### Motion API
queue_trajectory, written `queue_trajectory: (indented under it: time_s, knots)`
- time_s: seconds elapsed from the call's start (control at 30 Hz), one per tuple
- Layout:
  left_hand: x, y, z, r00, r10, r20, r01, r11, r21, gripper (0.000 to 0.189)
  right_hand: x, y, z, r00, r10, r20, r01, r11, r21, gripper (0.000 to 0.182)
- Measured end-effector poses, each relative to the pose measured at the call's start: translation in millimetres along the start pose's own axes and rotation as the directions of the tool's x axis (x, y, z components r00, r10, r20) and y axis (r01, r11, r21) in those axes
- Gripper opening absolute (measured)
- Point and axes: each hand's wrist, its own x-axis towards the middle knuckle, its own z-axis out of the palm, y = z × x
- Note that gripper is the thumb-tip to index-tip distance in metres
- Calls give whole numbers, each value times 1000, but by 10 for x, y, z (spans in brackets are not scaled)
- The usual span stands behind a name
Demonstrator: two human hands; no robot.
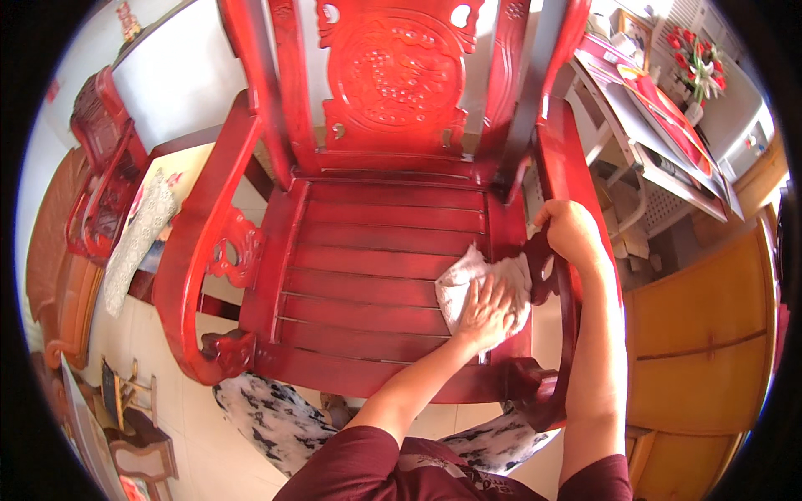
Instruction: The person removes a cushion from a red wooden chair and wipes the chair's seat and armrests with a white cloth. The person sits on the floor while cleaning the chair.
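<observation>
A large red lacquered wooden armchair [376,250] with a slatted seat and a carved back panel [396,78] fills the middle of the head view. My left hand [487,316] lies flat, fingers spread, on a pale cloth [460,285] at the right side of the seat. The cloth is bunched beneath the palm and touches the slats. My right hand [571,230] is curled over the right armrest [567,160], beside its carved dark support [540,266]; the fingertips are bent over the inner edge.
The left armrest [210,213] curves along the other side. Behind it is a low table with a rolled lace cloth [141,232]. A cluttered desk [617,119] with flowers [698,62] stands at right, above a yellow-brown wooden cabinet [695,351]. Small stools are at lower left.
</observation>
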Motion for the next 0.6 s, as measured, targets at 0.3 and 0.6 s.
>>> queue_trajectory:
  time_s: [0.3, 0.6]
  knots:
    - [-1127, -1251, -345, 920, -334, -204, 346, 938, 26, 53, 46, 87, 35, 999, -33, -13, 34, 998, 60, 24]
    - [-2634, -2609, -625, 474, -766, -434, 851, 526, 1, 54, 52, 6, -12, 993, 79, 85, -89, 988, 123, 26]
